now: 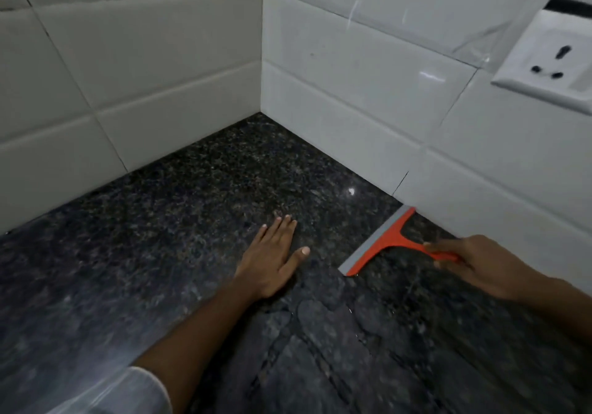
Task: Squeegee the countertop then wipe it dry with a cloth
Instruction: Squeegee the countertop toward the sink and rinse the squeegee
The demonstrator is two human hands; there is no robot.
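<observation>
A dark speckled granite countertop [192, 208] fills the lower part of the head view and runs into a tiled corner. An orange squeegee [384, 243] with a grey rubber blade lies with its blade on the stone, one blade end touching the right wall. My right hand [474, 264] grips its orange handle. My left hand [272, 256] rests flat on the counter, palm down with fingers spread, a little to the left of the blade. Wet streaks and water patches [320, 324] show on the stone near me. No cloth is in view.
White tiled walls [160, 93] meet at the far corner and bound the counter on the left and right. A white wall socket [547, 61] sits on the right wall, above the counter.
</observation>
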